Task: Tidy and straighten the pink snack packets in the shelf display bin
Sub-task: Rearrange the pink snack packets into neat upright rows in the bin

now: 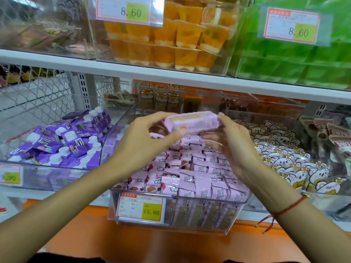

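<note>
White shelf boards (114, 70) over an orange ledge (152, 243), wire mesh (38, 92) leftward.

Open top of clear bin (235, 204) is the way in, from front, under upper shelf (171, 74). Both hands, left (144, 141) and right (233, 143), w/ a raised pink packet (191, 122), block the back half. Pink packets (190, 177) fill bin to rim. Purple cartons (62, 141) crowd left side, white flower packs (288, 164) the right. Price tag (141, 207) covers front wall.
</note>
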Available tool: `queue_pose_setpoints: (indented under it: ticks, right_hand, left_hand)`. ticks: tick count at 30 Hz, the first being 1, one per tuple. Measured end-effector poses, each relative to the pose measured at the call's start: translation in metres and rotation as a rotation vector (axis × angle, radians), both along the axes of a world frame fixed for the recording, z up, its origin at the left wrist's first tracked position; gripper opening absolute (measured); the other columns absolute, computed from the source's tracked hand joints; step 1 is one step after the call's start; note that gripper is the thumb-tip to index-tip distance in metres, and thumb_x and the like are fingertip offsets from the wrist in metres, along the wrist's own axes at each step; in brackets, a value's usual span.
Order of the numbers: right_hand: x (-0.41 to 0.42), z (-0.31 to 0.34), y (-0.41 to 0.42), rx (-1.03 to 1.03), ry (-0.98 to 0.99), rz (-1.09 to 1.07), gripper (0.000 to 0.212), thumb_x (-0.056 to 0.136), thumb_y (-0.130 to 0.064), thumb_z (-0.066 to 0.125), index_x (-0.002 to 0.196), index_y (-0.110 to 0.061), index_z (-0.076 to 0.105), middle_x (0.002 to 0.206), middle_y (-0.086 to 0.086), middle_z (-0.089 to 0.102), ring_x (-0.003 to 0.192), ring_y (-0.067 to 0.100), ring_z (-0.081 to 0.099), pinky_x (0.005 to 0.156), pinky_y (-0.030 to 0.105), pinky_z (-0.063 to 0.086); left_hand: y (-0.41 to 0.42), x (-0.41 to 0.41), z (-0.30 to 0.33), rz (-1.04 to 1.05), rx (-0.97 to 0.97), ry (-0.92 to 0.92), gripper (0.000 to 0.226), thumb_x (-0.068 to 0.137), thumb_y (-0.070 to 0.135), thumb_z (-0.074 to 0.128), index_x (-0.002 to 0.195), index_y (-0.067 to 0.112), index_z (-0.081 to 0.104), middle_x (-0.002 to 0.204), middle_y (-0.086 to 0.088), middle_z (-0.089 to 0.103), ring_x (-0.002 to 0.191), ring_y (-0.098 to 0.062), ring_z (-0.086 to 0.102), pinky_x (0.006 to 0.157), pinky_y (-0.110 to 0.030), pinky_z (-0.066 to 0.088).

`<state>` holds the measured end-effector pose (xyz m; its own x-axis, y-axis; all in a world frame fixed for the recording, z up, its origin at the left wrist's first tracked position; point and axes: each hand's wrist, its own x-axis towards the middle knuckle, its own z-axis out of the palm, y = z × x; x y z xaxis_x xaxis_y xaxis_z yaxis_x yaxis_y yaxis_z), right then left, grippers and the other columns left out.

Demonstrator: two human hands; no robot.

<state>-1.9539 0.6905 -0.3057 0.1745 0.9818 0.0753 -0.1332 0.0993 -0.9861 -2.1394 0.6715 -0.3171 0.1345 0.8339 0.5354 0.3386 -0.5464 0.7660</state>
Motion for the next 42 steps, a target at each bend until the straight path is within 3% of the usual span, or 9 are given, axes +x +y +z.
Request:
queue_pose_setpoints:
  ticks: [4, 8, 13, 19, 22, 24, 28, 37, 42]
  right_hand:
    - [0.002, 0.001, 0.003, 0.104, -0.197, -0.094, 0.025, 0.095, -0.042, 0.048, 0.096, -0.019, 0.059, 0.084, -0.004, 0.062, 0.072, 0.009, 0.056, 0.069, 0.028, 0.046]
    - [-0.001, 0.001, -0.009, 0.432, -0.532, 0.055, 0.024, 0.088, -0.036, 0.062, 0.109, -0.026, 0.059, 0.108, -0.010, 0.059, 0.101, 0.007, 0.055, 0.081, 0.014, 0.043]
    - [-0.015, -0.006, -0.016, 0.662, -1.124, 0.167, 0.059, 0.085, -0.037, 0.066, 0.138, -0.031, 0.042, 0.129, -0.007, 0.041, 0.118, 0.010, 0.035, 0.098, 0.028, 0.032]
    - [-0.005, -0.007, -0.007, 0.659, -0.922, 0.034, 0.038, 0.085, -0.028, 0.066, 0.120, -0.023, 0.051, 0.101, -0.008, 0.060, 0.088, 0.009, 0.053, 0.073, 0.025, 0.042]
    - [-0.001, -0.007, -0.004, 0.509, -0.604, 0.049, 0.048, 0.087, -0.027, 0.065, 0.127, -0.021, 0.039, 0.085, -0.013, 0.062, 0.072, 0.000, 0.061, 0.066, 0.018, 0.046]
    - [0.000, -0.010, -0.002, 0.450, -0.527, 0.047, 0.059, 0.088, -0.026, 0.064, 0.134, -0.020, 0.027, 0.073, -0.018, 0.062, 0.062, -0.003, 0.060, 0.061, 0.014, 0.046]
    - [-0.004, -0.022, -0.006, 0.420, -0.626, 0.087, 0.057, 0.087, -0.026, 0.065, 0.129, -0.028, 0.026, 0.081, -0.011, 0.060, 0.066, 0.000, 0.061, 0.063, 0.019, 0.049]
    - [0.005, -0.012, -0.006, 0.442, -1.060, 0.091, 0.047, 0.073, -0.033, 0.079, 0.097, -0.028, 0.038, 0.087, -0.007, 0.058, 0.066, 0.009, 0.059, 0.061, 0.033, 0.050]
    - [-0.002, -0.024, -0.005, 0.397, -1.368, 0.108, 0.035, 0.076, -0.043, 0.074, 0.102, -0.026, 0.057, 0.106, -0.009, 0.051, 0.093, 0.011, 0.049, 0.070, 0.030, 0.038]
  left_hand:
    - [0.001, 0.000, 0.007, 0.087, -0.364, -0.269, 0.033, 0.080, 0.053, 0.063, 0.063, 0.027, 0.075, 0.066, 0.014, 0.070, 0.062, -0.004, 0.067, 0.047, -0.017, 0.048]
    - [-0.001, 0.000, 0.007, 0.155, -0.405, -0.212, 0.063, 0.074, 0.067, 0.059, 0.080, 0.005, 0.074, 0.068, 0.004, 0.073, 0.060, -0.005, 0.065, 0.066, -0.030, 0.044]
    - [-0.007, 0.001, 0.009, 0.146, -0.344, -0.123, 0.054, 0.073, 0.073, 0.054, 0.071, 0.024, 0.076, 0.065, -0.005, 0.072, 0.058, -0.004, 0.063, 0.067, -0.029, 0.038]
    - [-0.002, 0.001, 0.009, 0.092, -0.302, -0.132, 0.061, 0.086, 0.067, 0.032, 0.081, 0.023, 0.073, 0.079, 0.007, 0.074, 0.071, -0.004, 0.067, 0.063, -0.027, 0.053]
    - [0.002, -0.004, -0.006, 0.082, -0.151, 0.212, 0.022, 0.092, 0.044, 0.052, 0.095, 0.031, 0.070, 0.096, 0.018, 0.069, 0.089, 0.004, 0.061, 0.080, -0.028, 0.049]
    - [0.002, -0.008, -0.015, 0.097, -0.100, 0.532, 0.020, 0.089, 0.046, 0.057, 0.105, 0.037, 0.065, 0.109, 0.021, 0.064, 0.099, 0.000, 0.058, 0.084, -0.032, 0.049]
    - [0.001, -0.011, -0.019, 0.120, -0.063, 0.835, 0.024, 0.089, 0.050, 0.052, 0.107, 0.041, 0.064, 0.103, 0.016, 0.066, 0.096, -0.008, 0.058, 0.078, -0.032, 0.049]
    - [0.005, -0.011, -0.019, 0.142, -0.087, 0.859, 0.019, 0.090, 0.047, 0.052, 0.098, 0.038, 0.067, 0.101, 0.015, 0.067, 0.090, -0.008, 0.058, 0.068, -0.028, 0.043]
    - [0.004, -0.011, -0.014, 0.140, -0.118, 0.854, 0.014, 0.089, 0.046, 0.055, 0.093, 0.039, 0.066, 0.097, 0.013, 0.068, 0.089, -0.011, 0.060, 0.081, -0.032, 0.047]
